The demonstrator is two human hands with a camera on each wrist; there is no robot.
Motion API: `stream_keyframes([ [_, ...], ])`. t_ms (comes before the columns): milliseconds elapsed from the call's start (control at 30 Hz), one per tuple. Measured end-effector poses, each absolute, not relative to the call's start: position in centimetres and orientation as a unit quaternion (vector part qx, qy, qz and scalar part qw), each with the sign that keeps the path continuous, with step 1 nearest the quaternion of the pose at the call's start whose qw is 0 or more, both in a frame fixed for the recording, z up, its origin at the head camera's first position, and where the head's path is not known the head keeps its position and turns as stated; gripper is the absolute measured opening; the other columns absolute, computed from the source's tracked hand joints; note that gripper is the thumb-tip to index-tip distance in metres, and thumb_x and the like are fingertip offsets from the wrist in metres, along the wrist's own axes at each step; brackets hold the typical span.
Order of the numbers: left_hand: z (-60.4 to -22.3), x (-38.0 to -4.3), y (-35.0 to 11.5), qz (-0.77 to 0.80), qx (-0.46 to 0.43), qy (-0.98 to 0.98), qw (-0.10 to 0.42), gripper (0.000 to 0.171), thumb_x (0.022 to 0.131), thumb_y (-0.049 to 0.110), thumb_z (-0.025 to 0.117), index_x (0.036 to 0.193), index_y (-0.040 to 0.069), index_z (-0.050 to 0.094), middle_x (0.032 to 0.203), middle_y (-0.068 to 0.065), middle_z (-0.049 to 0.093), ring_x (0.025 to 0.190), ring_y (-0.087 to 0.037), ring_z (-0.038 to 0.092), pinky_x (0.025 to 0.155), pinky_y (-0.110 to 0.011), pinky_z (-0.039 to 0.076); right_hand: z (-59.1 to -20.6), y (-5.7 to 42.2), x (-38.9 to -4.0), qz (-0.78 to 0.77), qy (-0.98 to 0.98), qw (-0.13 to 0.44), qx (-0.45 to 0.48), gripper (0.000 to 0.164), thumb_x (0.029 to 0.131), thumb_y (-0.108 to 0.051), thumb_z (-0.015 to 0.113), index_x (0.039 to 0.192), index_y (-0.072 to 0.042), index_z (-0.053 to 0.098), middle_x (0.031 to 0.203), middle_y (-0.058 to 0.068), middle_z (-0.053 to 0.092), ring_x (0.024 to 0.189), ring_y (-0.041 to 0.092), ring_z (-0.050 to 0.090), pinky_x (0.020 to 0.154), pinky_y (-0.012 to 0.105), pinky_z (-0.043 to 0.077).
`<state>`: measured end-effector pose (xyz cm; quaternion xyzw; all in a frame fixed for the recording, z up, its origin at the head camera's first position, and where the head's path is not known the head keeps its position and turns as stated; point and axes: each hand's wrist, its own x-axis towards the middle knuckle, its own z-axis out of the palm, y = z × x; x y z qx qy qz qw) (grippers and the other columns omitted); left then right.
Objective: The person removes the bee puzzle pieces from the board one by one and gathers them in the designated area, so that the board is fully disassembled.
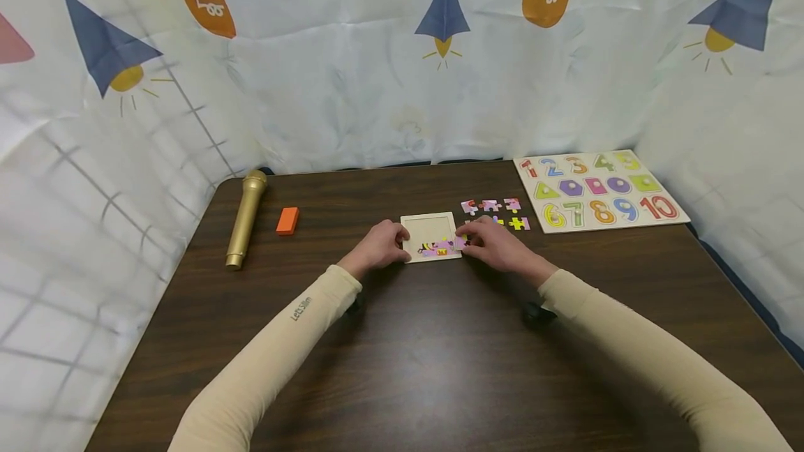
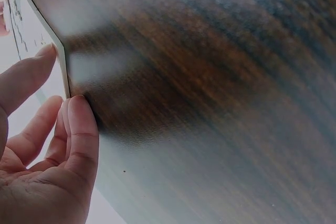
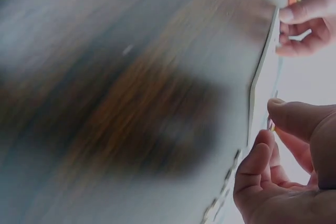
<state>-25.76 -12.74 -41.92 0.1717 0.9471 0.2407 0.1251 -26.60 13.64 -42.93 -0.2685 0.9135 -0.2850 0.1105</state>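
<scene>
A pale wooden jigsaw tray (image 1: pixel 417 227) lies on the dark table, with several joined pink and yellow pieces (image 1: pixel 440 250) along its lower part. My left hand (image 1: pixel 379 246) grips the tray's left edge. In the left wrist view, the thumb (image 2: pixel 37 72) is on top near a corner and the fingers are at the side. A small pink puzzle piece (image 1: pixel 461 243) is pinched between the thumb and fingers of my right hand (image 1: pixel 495 244), at the tray's lower right. The right wrist view shows this puzzle piece (image 3: pixel 271 123) nearly edge-on, its picture hidden.
Loose puzzle pieces (image 1: pixel 491 206) lie right of the tray, partly behind my right hand. Farther right is a number-and-shape board (image 1: pixel 581 211). An orange block (image 1: pixel 287 221) and a gold microphone (image 1: pixel 246 222) lie at the left. A printed curtain (image 1: pixel 377 89) hangs behind the table.
</scene>
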Motion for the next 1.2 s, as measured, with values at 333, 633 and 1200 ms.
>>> stream_keyframes([
  [333,-41.9,-25.8,-12.7,0.242,0.166,0.947,0.128,0.039,0.081,0.013,0.078,0.113,-0.005,0.065,0.099,-0.013,0.06,0.09,-0.024,0.052,0.085,-0.036,0.046,-43.0,16.8,-26.8,-0.288,0.92,0.108,-0.241,0.032,0.091,-0.014,0.068,0.123,-0.007,0.065,0.104,0.011,0.055,0.089,0.022,0.054,0.074,0.035,0.044],
  [633,-41.9,-25.8,-12.7,0.239,0.168,0.948,0.126,0.039,0.081,0.013,0.078,0.113,-0.005,0.065,0.099,-0.013,0.06,0.091,-0.024,0.052,0.086,-0.037,0.046,-43.2,17.6,-27.0,-0.283,0.919,0.138,-0.236,0.034,0.091,-0.017,0.069,0.124,-0.009,0.065,0.107,0.01,0.056,0.089,0.022,0.054,0.078,0.036,0.044],
  [1200,-41.9,-25.8,-12.6,0.235,0.164,0.949,0.13,0.039,0.081,0.012,0.078,0.113,-0.005,0.065,0.1,-0.014,0.061,0.091,-0.023,0.051,0.086,-0.036,0.045,-43.6,16.8,-27.3,-0.29,0.91,0.134,-0.264,0.029,0.091,-0.015,0.069,0.119,-0.008,0.068,0.104,0.009,0.057,0.085,0.018,0.054,0.076,0.035,0.044],
])
